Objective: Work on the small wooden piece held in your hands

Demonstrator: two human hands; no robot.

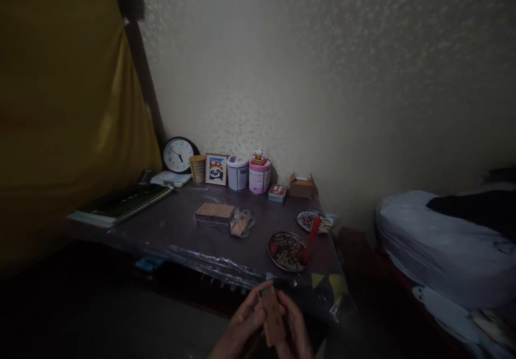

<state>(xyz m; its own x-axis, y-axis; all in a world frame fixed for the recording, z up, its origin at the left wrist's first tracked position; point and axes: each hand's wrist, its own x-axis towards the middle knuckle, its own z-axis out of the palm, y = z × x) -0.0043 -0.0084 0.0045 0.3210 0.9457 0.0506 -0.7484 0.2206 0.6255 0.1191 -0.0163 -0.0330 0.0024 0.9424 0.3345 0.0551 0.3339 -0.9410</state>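
**Brown box held in both hands below the table's near edge**

Brown and flat, the small cardboard box (272,316) stands on end between the two hands, its long axis running near upright with the top end tipped slightly toward the left and pointing at the table. It sits low in the view, in front of the table's near edge and off the table itself. The left hand (242,329) closes on the box's left side, thumb near its top end; the right hand (296,329) presses fingers against its right side, so both hands pinch the box between them.

Just beyond, by the near right corner of the dark, plastic-covered table (177,230), lies a round metal plate (284,251) with a red utensil (309,243) leaning across its rim. A second plate (308,220) lies behind it at the right edge. Toward the middle are a flat block of light sticks (215,212) and a clear crumpled bag (241,222) touching it. Along the far edge, against the wall, stand a clock (178,155), a framed picture (216,169), two tins (249,174) and an open carton (301,186). Books (121,203) lie at the left edge.
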